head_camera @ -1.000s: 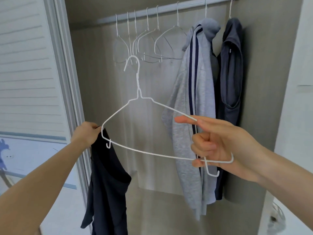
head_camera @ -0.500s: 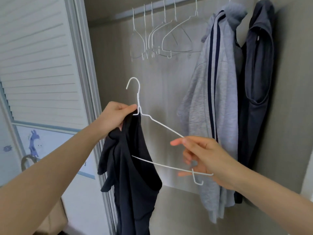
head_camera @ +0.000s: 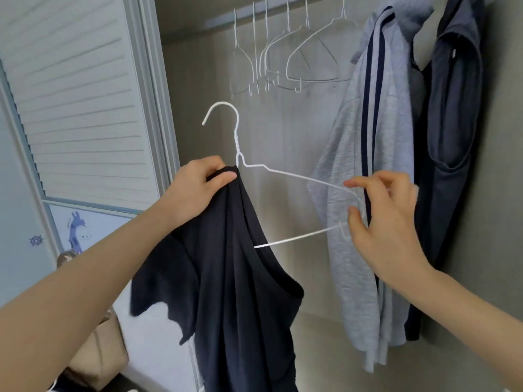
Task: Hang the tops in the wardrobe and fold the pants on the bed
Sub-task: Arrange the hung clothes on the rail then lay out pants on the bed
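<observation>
A black top (head_camera: pixel 235 292) hangs from the left shoulder of a white wire hanger (head_camera: pixel 236 142), in front of the open wardrobe. My left hand (head_camera: pixel 198 190) grips the top's fabric at the hanger's neck. My right hand (head_camera: pixel 382 224) pinches the hanger's right end, which is bare wire. The top covers the hanger's left half. The hanger's hook points up and left, below the wardrobe rail (head_camera: pixel 283 7).
Several empty white wire hangers (head_camera: pixel 283 58) hang on the rail. A grey hoodie with navy stripes (head_camera: pixel 365 176) and a dark sleeveless top (head_camera: pixel 452 137) hang at the right. A slatted wardrobe door (head_camera: pixel 79 94) stands left, with a beige bag (head_camera: pixel 99 352) below it.
My left hand slid the black top up along the hanger's left side to its neck. My right hand shifted its hold at the hanger's right end.
</observation>
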`<state>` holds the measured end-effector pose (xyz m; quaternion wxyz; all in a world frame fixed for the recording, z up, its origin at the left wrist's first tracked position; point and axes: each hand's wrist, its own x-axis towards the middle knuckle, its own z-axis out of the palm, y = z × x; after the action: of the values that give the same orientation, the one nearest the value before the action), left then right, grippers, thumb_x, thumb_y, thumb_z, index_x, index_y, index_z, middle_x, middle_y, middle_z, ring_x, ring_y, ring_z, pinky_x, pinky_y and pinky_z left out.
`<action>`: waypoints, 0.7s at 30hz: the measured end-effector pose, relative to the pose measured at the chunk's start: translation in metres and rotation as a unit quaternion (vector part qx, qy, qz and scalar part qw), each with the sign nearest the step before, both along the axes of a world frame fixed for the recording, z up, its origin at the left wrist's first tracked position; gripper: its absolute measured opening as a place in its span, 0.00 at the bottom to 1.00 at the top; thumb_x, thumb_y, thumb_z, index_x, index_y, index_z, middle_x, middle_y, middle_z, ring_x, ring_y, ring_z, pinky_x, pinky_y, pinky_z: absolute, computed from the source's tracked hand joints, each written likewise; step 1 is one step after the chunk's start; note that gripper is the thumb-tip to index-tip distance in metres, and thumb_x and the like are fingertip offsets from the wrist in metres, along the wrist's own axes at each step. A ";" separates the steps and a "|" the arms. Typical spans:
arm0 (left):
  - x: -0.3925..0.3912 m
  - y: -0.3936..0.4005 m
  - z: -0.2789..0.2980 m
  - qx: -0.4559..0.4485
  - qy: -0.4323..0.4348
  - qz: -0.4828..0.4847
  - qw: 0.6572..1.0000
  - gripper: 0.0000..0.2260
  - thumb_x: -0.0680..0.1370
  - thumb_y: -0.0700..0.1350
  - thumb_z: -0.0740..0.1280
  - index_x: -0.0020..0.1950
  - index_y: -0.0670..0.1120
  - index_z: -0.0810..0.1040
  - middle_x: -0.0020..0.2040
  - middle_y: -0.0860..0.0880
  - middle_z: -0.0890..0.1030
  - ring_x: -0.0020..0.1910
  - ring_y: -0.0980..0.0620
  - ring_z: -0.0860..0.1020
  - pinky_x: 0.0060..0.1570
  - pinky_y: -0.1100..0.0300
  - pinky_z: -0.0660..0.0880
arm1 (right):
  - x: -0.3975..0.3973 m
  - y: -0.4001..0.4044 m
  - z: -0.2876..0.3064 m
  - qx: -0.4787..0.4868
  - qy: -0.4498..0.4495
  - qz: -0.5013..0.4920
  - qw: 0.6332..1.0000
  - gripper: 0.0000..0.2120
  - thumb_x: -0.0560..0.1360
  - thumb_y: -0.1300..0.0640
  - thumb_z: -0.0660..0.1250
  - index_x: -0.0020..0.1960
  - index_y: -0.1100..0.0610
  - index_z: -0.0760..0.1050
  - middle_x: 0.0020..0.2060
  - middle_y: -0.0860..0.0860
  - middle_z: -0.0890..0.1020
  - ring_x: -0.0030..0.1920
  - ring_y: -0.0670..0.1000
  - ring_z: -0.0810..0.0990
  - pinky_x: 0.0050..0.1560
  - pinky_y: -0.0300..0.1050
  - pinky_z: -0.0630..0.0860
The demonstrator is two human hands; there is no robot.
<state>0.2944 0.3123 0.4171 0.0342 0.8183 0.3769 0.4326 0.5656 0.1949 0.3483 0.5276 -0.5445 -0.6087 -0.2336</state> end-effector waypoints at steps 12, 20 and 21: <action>0.023 -0.025 0.004 -0.005 -0.104 -0.066 0.992 0.12 0.78 0.47 0.70 0.42 0.42 0.71 0.27 0.46 0.65 0.27 0.55 0.60 0.29 0.66 0.60 | -0.060 0.028 -0.062 -0.396 0.011 0.299 0.868 0.27 0.75 0.54 0.67 0.70 0.45 0.59 0.60 0.39 0.72 0.54 0.41 0.75 0.51 0.31 0.71; 0.009 -0.028 -0.006 -0.010 -0.138 -0.107 0.985 0.11 0.77 0.46 0.70 0.41 0.44 0.72 0.29 0.37 0.64 0.29 0.53 0.62 0.30 0.66 0.62 | -0.061 0.045 -0.061 -0.363 0.098 0.380 0.845 0.22 0.74 0.63 0.68 0.56 0.38 0.70 0.54 0.42 0.72 0.49 0.37 0.71 0.46 0.31 0.69; 0.006 -0.027 -0.007 -0.008 -0.140 -0.103 0.985 0.10 0.77 0.47 0.70 0.41 0.45 0.72 0.28 0.40 0.64 0.29 0.54 0.62 0.30 0.68 0.62 | -0.063 0.046 -0.061 -0.363 0.092 0.398 0.838 0.17 0.73 0.63 0.69 0.52 0.42 0.73 0.50 0.40 0.74 0.46 0.35 0.71 0.44 0.29 0.69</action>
<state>0.3007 0.2855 0.4104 0.1381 0.7840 0.2854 0.5338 0.5030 0.2406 0.2871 0.3936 -0.4268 -0.7626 0.2854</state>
